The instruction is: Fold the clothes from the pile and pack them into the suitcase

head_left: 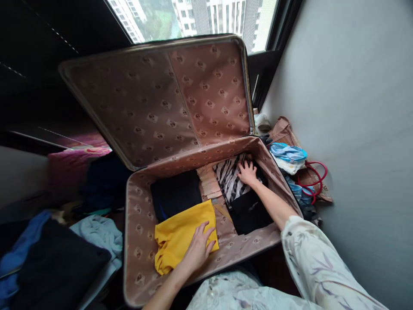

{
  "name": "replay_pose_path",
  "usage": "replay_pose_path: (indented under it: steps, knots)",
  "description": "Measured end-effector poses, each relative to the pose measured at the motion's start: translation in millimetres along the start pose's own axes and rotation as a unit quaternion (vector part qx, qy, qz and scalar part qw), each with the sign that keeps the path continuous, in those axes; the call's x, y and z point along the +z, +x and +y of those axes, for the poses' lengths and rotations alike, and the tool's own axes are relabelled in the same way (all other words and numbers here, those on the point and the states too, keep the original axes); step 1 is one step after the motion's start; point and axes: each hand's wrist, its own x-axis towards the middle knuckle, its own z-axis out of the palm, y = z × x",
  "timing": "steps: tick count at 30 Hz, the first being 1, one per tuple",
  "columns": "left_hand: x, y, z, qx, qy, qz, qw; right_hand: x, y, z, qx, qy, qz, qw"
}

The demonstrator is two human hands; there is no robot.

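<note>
An open suitcase (138, 241) with a patterned brownish-pink lining lies in front of me, its lid (155, 99) tilted up at the back. My left hand (198, 247) rests over the right part of a folded yellow garment (180, 232), fingers apart. At the far right corner inside, my right hand (248, 173) lies with spread fingers on a folded zebra-striped garment (230, 178). Below the striped one is a folded black garment (250, 213). Behind the yellow cloth sits a folded dark navy garment (177, 191). Between the piles is a peach-coloured cloth (209, 181).
Piled clothes lie left of the suitcase, among them a black garment (61, 262) and a light blue one (100, 237). Right of it are blue and white cloths (288, 153), a brown bag (284, 129) and red cord handles (322, 172). A wall (361, 107) closes off the right side.
</note>
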Motion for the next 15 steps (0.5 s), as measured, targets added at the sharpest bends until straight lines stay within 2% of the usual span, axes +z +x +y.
replay_pose_path:
  steps: [2,4,6,8,10,12,15]
  knots:
    - [-4.7,-8,-1,-0.006,-0.011,0.021,1.0,-28,-15,2,-0.023,0.0,0.035,0.999]
    - [-7.6,-15,-2,-0.009,-0.029,0.035,0.999,-55,-32,15,-0.048,0.007,0.09,0.995]
    - [-9.8,-22,-1,-0.008,-0.048,0.038,0.998,-81,-50,40,-0.051,0.021,0.158,0.986]
    - [-12.5,-29,1,-0.006,-0.065,0.033,0.997,-101,-66,76,-0.02,0.027,0.211,0.977]
    - [-16.6,-36,3,-0.006,-0.078,0.022,0.997,-115,-80,115,0.042,0.017,0.223,0.974]
    - [-21.7,-42,5,-0.01,-0.086,0.012,0.996,-120,-92,149,0.105,0.006,0.205,0.973]
    - [-29.0,-51,3,-0.025,-0.085,0.011,0.996,-117,-103,172,0.142,0.016,0.211,0.967]
